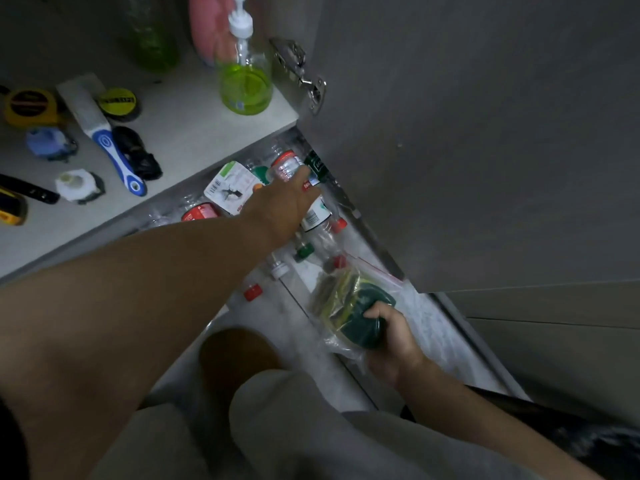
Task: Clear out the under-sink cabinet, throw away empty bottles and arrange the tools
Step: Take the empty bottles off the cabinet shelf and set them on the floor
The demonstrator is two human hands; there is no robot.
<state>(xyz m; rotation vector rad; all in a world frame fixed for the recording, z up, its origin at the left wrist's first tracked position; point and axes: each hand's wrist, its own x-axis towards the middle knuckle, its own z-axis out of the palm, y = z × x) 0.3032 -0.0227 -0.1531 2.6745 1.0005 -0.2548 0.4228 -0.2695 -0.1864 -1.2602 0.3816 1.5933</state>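
Observation:
My left hand [284, 206] reaches out over a pile of empty clear plastic bottles [318, 220] lying on the floor below the cabinet shelf, its fingers around the bottle with a red label [289, 166]. My right hand [388, 336] grips a clear zip bag of green scouring pads [349, 306] low over the floor. On the cabinet shelf [194, 133] lie tools: a yellow tape measure [29, 105], a blue-handled scraper [104, 133], a roll of yellow-black tape [117, 103], a black bundle [136, 152].
A pump bottle of green liquid [244, 81] stands at the shelf's right corner, a green bottle [152, 39] and a pink item [207, 26] behind it. The open cabinet door [467, 133] with its hinge [301, 71] rises on the right. My knees fill the foreground.

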